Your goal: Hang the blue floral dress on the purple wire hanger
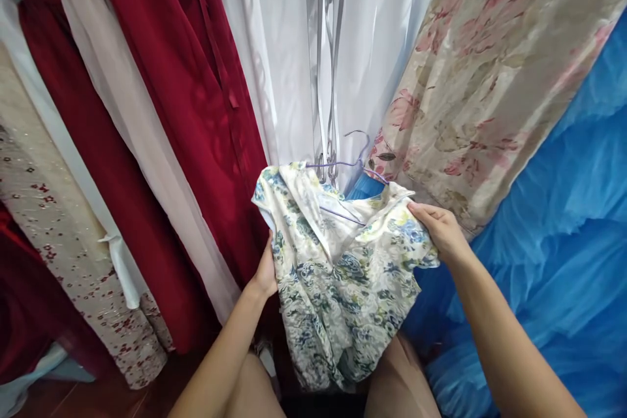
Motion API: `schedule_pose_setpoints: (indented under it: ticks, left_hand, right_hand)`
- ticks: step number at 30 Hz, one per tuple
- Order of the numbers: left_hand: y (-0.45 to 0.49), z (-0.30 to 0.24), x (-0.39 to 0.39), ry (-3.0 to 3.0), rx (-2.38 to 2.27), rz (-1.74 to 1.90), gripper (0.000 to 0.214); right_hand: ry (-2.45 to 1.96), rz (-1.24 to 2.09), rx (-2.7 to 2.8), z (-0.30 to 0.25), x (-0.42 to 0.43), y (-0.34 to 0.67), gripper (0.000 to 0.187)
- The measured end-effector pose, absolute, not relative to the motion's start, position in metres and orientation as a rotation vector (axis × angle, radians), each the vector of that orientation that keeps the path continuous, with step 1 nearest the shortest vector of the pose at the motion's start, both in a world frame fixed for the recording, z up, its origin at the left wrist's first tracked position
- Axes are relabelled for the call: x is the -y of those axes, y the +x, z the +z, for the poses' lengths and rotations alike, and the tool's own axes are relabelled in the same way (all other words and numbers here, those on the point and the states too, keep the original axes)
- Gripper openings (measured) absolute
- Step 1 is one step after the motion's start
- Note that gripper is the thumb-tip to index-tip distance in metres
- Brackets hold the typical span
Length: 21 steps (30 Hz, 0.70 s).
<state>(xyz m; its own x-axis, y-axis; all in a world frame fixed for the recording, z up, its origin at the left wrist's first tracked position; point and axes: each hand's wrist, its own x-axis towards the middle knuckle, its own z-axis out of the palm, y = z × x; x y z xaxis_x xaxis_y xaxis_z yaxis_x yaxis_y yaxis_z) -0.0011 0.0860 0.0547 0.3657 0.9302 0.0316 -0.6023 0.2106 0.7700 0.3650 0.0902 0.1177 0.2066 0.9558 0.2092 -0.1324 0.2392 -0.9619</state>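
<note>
A white dress with a blue, green and yellow floral pattern (pixel 353 281) hangs in front of me on a thin purple wire hanger (pixel 337 163). The hanger's hook sticks up free above the neckline. At the left side of the garment, my left hand (pixel 267 268) grips its edge, with most of the fingers hidden behind the cloth. My right hand (pixel 441 228) pinches the short sleeve near the right shoulder, thumb on top. The fabric is spread between both hands, above my knees.
Long dark red dresses (pixel 196 91) and a beige dress with small red flowers (pixel 83 274) hang at the left. White gowns (pixel 284 46) hang behind. A pink-flowered dress (pixel 470 78) and blue tulle (pixel 553 209) fill the right. Brown tiled floor (pixel 73 398) shows lower left.
</note>
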Motion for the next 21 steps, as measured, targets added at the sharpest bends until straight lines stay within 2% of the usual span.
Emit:
schedule_pose_setpoints:
  ticks: [3, 5, 7, 11, 13, 14, 15, 18, 21]
  left_hand:
    - [0.003, 0.025, -0.062, 0.731, -0.757, 1.207, 0.079]
    - [0.009, 0.006, -0.041, 0.798, -0.949, 1.234, 0.073]
    - [0.016, -0.009, -0.022, 0.909, -1.064, 1.256, 0.065]
    - [0.027, -0.028, 0.001, 0.978, -1.128, 1.304, 0.06]
    - [0.031, -0.033, 0.004, 0.973, -1.144, 1.316, 0.059]
    - [0.033, -0.035, 0.004, 0.979, -1.151, 1.317, 0.059]
    - [0.034, -0.035, 0.004, 0.988, -1.158, 1.316, 0.058]
    - [0.039, -0.034, 0.005, 1.02, -1.141, 1.286, 0.058]
    - [0.039, -0.029, 0.008, 1.048, -1.112, 1.268, 0.056]
  right_hand:
    - [-1.011, 1.084, 1.26, 0.125, -0.096, 0.35, 0.033]
    - [-1.036, 1.153, 1.373, 0.124, -0.093, 0.348, 0.037]
    - [-1.086, 1.069, 1.404, 0.118, -0.086, 0.352, 0.038]
    - [-1.229, 0.264, 1.136, 0.086, -0.06, 0.344, 0.037]
    - [-1.231, 0.002, 0.944, 0.059, -0.041, 0.32, 0.032]
    - [-1.216, 0.035, 0.906, 0.043, -0.03, 0.303, 0.027]
    - [-1.214, 0.208, 1.005, 0.026, -0.02, 0.284, 0.025]
    - [-1.167, 0.922, 1.398, -0.017, 0.002, 0.23, 0.03]
    - [-1.14, 1.106, 1.412, -0.039, 0.007, 0.203, 0.04]
